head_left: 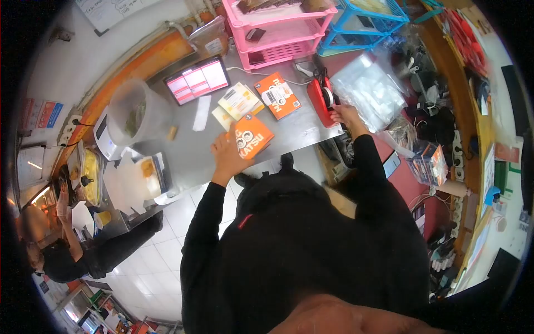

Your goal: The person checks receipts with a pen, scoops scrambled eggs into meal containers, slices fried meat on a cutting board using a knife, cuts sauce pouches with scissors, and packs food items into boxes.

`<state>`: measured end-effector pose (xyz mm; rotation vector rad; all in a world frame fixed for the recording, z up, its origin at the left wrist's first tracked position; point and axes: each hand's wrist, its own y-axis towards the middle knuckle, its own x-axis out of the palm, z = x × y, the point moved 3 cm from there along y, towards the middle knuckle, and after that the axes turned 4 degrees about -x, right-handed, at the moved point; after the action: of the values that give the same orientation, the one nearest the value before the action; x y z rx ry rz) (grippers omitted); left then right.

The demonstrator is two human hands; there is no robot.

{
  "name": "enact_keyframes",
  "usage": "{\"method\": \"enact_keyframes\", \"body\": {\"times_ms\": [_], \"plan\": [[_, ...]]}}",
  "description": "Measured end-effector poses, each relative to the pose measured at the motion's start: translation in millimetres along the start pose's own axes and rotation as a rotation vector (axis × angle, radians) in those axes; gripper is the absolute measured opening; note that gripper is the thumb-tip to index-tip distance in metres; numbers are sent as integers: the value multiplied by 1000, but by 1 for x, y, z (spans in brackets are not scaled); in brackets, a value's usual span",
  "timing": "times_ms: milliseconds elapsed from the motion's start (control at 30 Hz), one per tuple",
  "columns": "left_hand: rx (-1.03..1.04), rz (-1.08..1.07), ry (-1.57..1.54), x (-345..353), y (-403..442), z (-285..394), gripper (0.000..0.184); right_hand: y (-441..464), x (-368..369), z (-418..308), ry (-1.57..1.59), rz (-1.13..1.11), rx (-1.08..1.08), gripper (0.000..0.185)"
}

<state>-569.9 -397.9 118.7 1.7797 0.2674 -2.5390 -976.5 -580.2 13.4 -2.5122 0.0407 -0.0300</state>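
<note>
My left hand (227, 155) grips the left side of an orange food box (256, 138) with white and black lettering, near the front of the metal counter. My right hand (347, 117) is at the near end of a red tape dispenser (319, 103); its fingers are pinched together at the tape's end, though the tape itself is hard to make out. A second orange box (277, 96) with a white label lies behind the first. Yellow-and-white printed cards (239, 101) lie beside the boxes.
A tablet (198, 80) with a lit screen, a clear plastic tub (133, 108) and a pink rack (281, 36) stand behind. Clear plastic bags (370, 89) lie right of the dispenser. At far left, another person (67, 253) works by a yellow tray (92, 175).
</note>
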Motion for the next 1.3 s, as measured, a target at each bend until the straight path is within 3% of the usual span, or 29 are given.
{"method": "enact_keyframes", "body": {"times_ms": [233, 333, 400, 500, 567, 633, 700, 733, 767, 833, 967, 1067, 1167, 1200, 1300], "plan": [[-29, -8, 16, 0, -2, 2, 124, -97, -28, 28, -526, 189, -61, 26], [-68, -83, -36, -11, 1, 3, 118, -55, -27, 41, -798, 238, -259, 25], [-90, -25, -52, -21, 1, 5, 114, 9, -61, 68, -1148, 115, -372, 24], [-146, 51, -97, -35, -3, 11, 117, -15, -45, 45, -1317, 16, -295, 25], [-174, 97, -115, -47, -12, 16, 119, -42, -34, 47, -1425, 107, -181, 24], [-201, 174, -124, -61, -14, 23, 118, -18, -23, 89, -1069, -232, -316, 20], [-204, 237, -127, -64, -17, 23, 115, -90, 78, 35, -622, -343, -198, 18], [-188, 284, -123, -62, -16, 22, 114, -126, 133, 11, -426, -467, -407, 22], [-163, 331, -116, -62, -17, 23, 115, -167, 178, -13, -282, -492, -394, 22], [-178, 359, -109, -66, -19, 27, 114, -211, 236, -36, -263, -534, -476, 28], [-237, 448, -101, -90, -25, 34, 112, -206, 249, -35, -633, -258, -566, 43], [-247, 188, -431, -76, -20, 0, 103, -218, 249, -55, -775, -234, -484, 50], [-291, -154, -1431, -64, -20, -11, 89, -204, 257, -39, -453, -370, -489, 48], [-277, -331, -1559, -55, -17, -21, 79, -213, 262, -46, -288, -490, -398, 45], [-360, -620, -1982, -51, -27, -26, 80, -214, 261, -49, -232, -569, -319, 39]]}}
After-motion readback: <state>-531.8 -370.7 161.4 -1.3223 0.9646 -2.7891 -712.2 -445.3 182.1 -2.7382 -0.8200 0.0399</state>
